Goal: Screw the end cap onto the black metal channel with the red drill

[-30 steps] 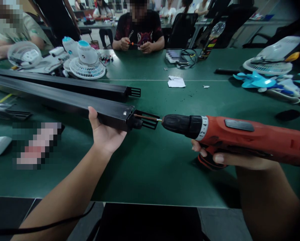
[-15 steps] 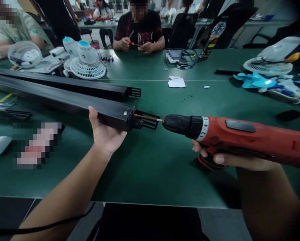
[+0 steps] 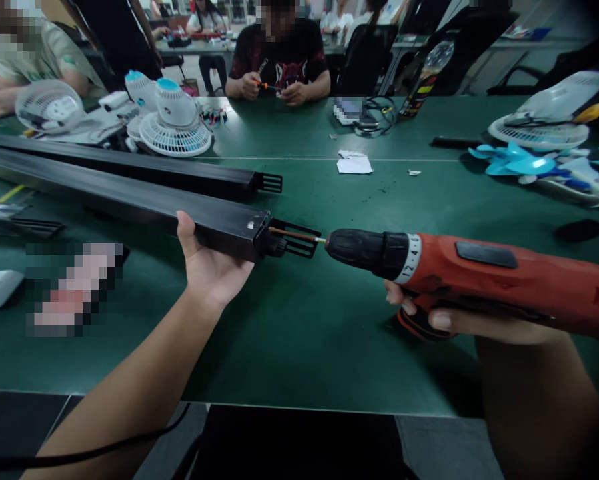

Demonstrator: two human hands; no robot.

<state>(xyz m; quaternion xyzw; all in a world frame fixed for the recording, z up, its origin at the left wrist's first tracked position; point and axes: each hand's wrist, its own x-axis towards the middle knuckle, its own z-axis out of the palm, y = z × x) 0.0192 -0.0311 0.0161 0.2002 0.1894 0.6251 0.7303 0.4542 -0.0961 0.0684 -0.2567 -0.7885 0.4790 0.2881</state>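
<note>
My left hand [image 3: 214, 270] grips the near end of a long black rectangular profile [image 3: 179, 208] from below, thumb up along its side. A slotted black bracket [image 3: 307, 248] and a small dark knob [image 3: 275, 247] stick out of that end. My right hand [image 3: 459, 323] is wrapped round the handle of a red cordless drill [image 3: 529, 270], which lies level and points left. From its black chuck [image 3: 354, 248] a long thin bit [image 3: 294, 234] reaches to the profile's end face. What the bit's tip touches is too small to tell.
A second black profile [image 3: 214, 175] lies behind the first. White fan parts [image 3: 177, 133] stand at the back left, with blue fan blades [image 3: 514, 160] at the right. A phone [image 3: 79, 287] lies near my left forearm. Across the green table, a person [image 3: 279, 63] holds a screwdriver.
The drill's rear end has shifted very slightly to the right and down in view. My left hand and the black profile have hardly moved.
</note>
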